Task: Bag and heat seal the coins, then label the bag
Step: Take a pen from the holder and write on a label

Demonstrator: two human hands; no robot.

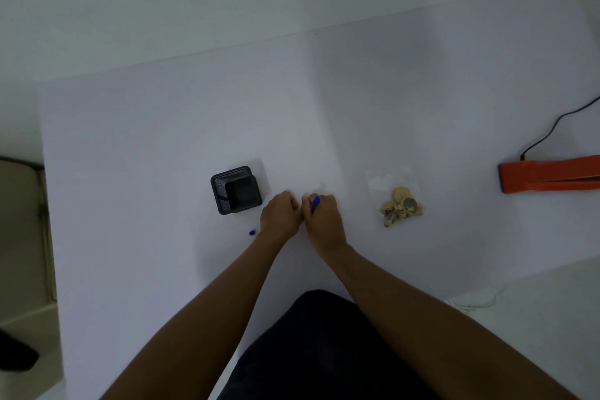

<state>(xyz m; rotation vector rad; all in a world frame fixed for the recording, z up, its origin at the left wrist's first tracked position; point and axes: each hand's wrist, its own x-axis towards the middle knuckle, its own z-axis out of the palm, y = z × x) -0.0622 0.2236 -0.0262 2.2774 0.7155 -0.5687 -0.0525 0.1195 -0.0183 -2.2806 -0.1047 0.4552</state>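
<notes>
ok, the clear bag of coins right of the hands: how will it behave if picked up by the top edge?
The clear plastic bag of gold coins looks thin, so likely floppy. The coins sit bunched at its near end, so it would probably hang bottom-heavy and swing. The smooth film may be slippery, so pinch it firmly. Whether the seal holds cannot be judged.
</notes>
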